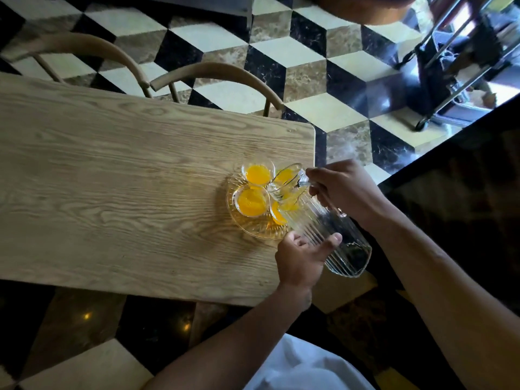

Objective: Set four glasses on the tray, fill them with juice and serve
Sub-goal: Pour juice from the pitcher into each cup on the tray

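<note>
Right hand [343, 192] grips the tilted pitcher [323, 226] handle; left hand [302, 257] cups its ribbed body.

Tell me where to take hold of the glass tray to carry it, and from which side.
Grip the glass tray by its rim at opposite edges, both hands coming in low from the sides. Four full glasses crowd its middle, and the tilted pitcher overhangs the near right edge, so that must clear first.
</note>
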{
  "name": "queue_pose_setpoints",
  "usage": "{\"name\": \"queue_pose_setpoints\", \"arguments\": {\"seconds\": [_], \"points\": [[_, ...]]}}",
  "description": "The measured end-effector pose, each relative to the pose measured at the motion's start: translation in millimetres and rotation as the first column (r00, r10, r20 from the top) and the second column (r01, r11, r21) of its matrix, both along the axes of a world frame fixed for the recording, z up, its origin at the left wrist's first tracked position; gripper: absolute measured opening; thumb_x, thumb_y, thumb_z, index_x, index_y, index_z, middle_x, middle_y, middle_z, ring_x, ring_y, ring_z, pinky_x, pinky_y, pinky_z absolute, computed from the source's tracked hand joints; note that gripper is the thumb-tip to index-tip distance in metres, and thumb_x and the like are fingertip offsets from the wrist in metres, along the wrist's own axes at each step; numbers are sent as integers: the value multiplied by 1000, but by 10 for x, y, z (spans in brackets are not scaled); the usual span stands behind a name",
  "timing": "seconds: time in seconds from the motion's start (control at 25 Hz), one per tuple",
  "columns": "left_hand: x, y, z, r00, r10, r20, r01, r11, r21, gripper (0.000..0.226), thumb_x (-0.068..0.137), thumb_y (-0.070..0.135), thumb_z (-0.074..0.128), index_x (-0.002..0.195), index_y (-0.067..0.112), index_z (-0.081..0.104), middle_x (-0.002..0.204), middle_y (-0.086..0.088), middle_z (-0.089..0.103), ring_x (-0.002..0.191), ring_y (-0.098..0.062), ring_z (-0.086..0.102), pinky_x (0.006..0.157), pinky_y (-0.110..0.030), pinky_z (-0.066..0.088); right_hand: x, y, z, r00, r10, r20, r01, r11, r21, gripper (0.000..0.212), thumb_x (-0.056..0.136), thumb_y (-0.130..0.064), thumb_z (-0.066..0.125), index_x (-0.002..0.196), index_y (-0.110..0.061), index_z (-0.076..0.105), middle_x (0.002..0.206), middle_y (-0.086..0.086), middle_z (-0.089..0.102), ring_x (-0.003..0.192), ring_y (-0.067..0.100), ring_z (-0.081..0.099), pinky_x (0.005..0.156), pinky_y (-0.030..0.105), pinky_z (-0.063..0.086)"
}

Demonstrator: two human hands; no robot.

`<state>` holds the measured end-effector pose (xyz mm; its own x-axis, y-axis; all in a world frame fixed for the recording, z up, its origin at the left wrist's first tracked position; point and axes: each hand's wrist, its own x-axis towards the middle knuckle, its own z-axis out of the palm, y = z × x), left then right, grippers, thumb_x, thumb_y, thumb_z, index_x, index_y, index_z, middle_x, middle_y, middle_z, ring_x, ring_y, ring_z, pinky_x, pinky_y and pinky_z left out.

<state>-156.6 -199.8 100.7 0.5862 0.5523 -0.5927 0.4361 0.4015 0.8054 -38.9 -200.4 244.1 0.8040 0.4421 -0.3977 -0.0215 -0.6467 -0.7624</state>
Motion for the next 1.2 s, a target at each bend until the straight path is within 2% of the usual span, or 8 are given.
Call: {"name": "queue_pose_setpoints", "arguments": {"seconds": [0.12,0.2,0.32,0.4,0.64,0.92,1.08,1.2], "points": [[-80,-87,46,1000,-4,7,3,996,85,92,61,47,98,114,-15,55,76,-14,61,65,-23,63,47,-24,44,-92,-298,68,999,-38,-26,41,993,111,43,98,-23,63,78,14,67,49,0,60,39,8,46,39,16,35],[-129,-172,131,1000,6,17,-8,992,125,99,57,47,99,118,-17,53,101,-36,65,94,-45,68,67,-45,52,-155,-487,99,999,-40,-33,45,983,176,42,99,-22,63,80,15,68,60,11,63,44,11,49,42,18,37],[-245,-220,178,1000,-13,15,10,980,199,101,47,61,96,109,-8,58,80,-14,67,74,-31,69,62,-43,54,-255,-698,133,999,-26,-45,37,964,265,41,98,-25,63,72,6,70,69,22,66,56,21,54,54,28,42],[-364,-228,198,1000,-28,8,25,968,250,99,44,71,96,109,3,65,91,0,76,84,-20,75,78,-40,64,-324,-815,157,999,9,-51,8,948,320,40,95,-30,63,66,-4,72,66,24,65,55,23,55,54,29,42],[-815,-6,392,998,-53,18,42,922,384,75,48,60,95,101,13,67,101,2,78,90,-9,74,90,-38,64,-557,-827,94,984,158,-88,-100,881,463,45,93,-32,60,76,9,69,60,5,68,55,22,60,51,28,45],[-1341,477,504,997,63,43,-75,903,423,76,47,50,95,109,13,70,100,3,81,94,-14,78,92,-39,64,-990,-335,85,948,290,-132,-184,837,515,37,100,-16,58,82,15,69,65,13,66,59,22,58,56,30,44],[-1465,947,491,995,87,41,-96,909,406,89,48,41,101,123,9,65,120,-3,71,114,-20,70,101,-29,57,-1080,64,-24,929,352,-119,-243,818,522,45,101,-23,61,59,-15,74,63,13,69,68,27,63,66,39,48],[-1488,1477,368,999,6,41,-22,907,421,68,54,34,102,112,23,69,113,4,77,111,-17,74,102,-31,57,-1095,427,-127,922,375,-95,-280,817,504,43,98,-32,61,59,-20,75,61,-1,70,70,26,65,72,49,54]]}}
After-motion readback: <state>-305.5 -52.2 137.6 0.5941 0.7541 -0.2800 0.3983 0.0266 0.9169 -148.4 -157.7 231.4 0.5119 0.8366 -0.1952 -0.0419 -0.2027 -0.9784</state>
